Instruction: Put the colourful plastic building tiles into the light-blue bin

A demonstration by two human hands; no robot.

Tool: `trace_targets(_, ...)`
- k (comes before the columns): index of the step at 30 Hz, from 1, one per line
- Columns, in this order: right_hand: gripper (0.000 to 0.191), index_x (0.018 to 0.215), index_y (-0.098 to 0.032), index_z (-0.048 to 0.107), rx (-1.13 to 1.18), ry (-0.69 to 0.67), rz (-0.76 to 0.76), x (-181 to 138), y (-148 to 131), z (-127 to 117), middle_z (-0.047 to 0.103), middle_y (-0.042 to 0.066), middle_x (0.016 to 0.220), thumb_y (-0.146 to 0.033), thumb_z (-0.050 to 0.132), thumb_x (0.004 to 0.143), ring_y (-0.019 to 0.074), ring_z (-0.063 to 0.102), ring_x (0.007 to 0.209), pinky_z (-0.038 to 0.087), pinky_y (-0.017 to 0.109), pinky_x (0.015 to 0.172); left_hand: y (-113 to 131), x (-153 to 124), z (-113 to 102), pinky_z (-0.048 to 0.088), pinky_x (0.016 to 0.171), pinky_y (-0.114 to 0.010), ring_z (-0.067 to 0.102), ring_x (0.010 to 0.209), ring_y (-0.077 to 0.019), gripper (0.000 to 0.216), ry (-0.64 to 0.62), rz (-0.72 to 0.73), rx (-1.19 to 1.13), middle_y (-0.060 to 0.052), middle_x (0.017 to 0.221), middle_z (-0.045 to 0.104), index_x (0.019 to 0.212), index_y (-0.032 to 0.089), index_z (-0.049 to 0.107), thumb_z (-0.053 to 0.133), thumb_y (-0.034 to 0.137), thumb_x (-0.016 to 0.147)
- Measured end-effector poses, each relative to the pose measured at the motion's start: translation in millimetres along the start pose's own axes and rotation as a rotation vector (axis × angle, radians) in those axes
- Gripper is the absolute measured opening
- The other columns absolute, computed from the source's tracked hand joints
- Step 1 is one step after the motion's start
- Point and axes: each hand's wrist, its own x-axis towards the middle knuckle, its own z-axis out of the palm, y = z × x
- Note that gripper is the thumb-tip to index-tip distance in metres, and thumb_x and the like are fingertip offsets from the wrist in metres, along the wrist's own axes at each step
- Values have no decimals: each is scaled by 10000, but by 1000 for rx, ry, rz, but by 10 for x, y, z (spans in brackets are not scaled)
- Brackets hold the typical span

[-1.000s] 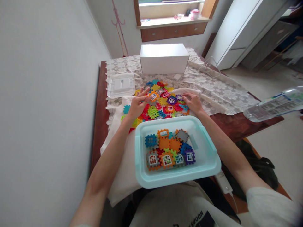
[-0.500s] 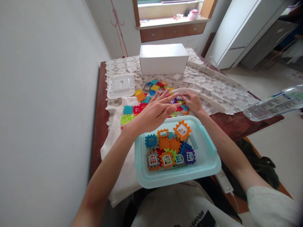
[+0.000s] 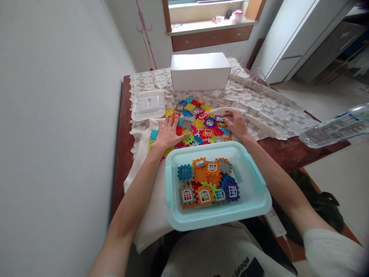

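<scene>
A pile of colourful plastic interlocking building blocks (image 3: 198, 124) lies on a white cloth. My left hand (image 3: 167, 134) rests on its left side, fingers spread, covering some blocks near an orange one. At the right edge my right hand (image 3: 236, 125) lies with loosely bent fingers, its tips beside a purple window block (image 3: 219, 119); nothing shows in its grasp. Nearest me is a pale turquoise plastic bin (image 3: 253, 206) holding several blocks, among them an orange window block (image 3: 212, 167) on top and a blue block (image 3: 184, 172).
A clear lid (image 3: 148, 105) lies at the back left on the lace tablecloth (image 3: 276, 115). Behind the pile stands a white box (image 3: 201, 75). A plastic bottle (image 3: 334, 127) is at the right, and a wall (image 3: 60, 138) runs along the left.
My left hand has moved left and down from above the bin's far edge onto the pile. The tilted orange window block now lies flat among the bin's blocks. My right hand has barely moved.
</scene>
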Motion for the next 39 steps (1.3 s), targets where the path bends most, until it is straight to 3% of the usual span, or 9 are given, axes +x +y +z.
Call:
trace_targets(3,608,1482,-184,626,12,30,7,-6,6,13,827,153,1261,-404,678,919,371,767,1239,537,613,1224,-20,27,27,107,1444,-622,129,1784,-404,1052,8,-3,-11,-194,1905,153,1836,166,248,481,826,1051)
trace_targets(9,564,1447,-215,647,7,17,8,-9,25,23,831,137,1252,-426,670,924,372,772,1225,544,624,1201,-97,66,44,185,1448,-541,203,1778,-302,873,76,50,-114,-160,1899,197,1834,223,247,494,644,1109)
trace_targets(12,608,1486,-206,612,15,27,10,-7,34,24,826,146,1254,-435,670,925,373,773,1226,545,625,1197,-105,53,14,197,1446,-508,189,1779,-295,872,64,52,-131,-191,1893,186,1827,163,259,527,571,1104)
trace_targets(18,646,1530,-220,562,20,43,15,-3,41,19,826,137,1250,-437,672,932,367,764,1238,525,639,1228,-131,86,-84,206,1447,-470,219,1772,-314,928,131,42,-346,-219,1887,195,1791,101,337,623,580,1050)
trace_targets(22,607,1491,-206,605,14,15,9,1,22,11,825,147,1257,-430,660,929,365,769,1225,554,621,1196,22,103,-294,232,1450,-457,268,1760,-308,919,212,147,-556,-189,1875,290,1754,125,424,584,702,1057)
trace_targets(27,593,1477,-207,626,23,-6,8,-8,-21,-16,821,140,1266,-435,653,930,359,771,1211,571,608,1177,786,-355,-906,310,1445,-505,298,1747,-330,783,135,421,-525,-12,1878,337,1744,335,462,528,765,1093)
trace_targets(32,562,1480,-212,613,21,-49,-9,-21,-67,-60,814,149,1306,-429,641,962,360,742,1281,542,582,1228,1506,-984,-1338,314,1444,-648,273,1745,-395,845,-118,579,-386,35,1792,490,1675,434,547,639,888,968)
trace_targets(36,575,1473,-207,613,13,-42,5,-11,-58,-43,825,149,1278,-422,651,941,376,755,1253,556,606,1202,1446,-943,-1250,236,1456,-690,317,1730,-414,983,-219,635,-391,5,1802,471,1732,440,472,707,907,899)
trace_targets(39,583,1447,-210,642,8,-5,6,-3,-36,-15,836,131,1253,-413,667,901,383,759,1259,556,631,1197,1088,-608,-989,373,1416,-577,458,1671,-374,895,-226,563,-460,-27,1799,488,1755,395,450,591,866,1006)
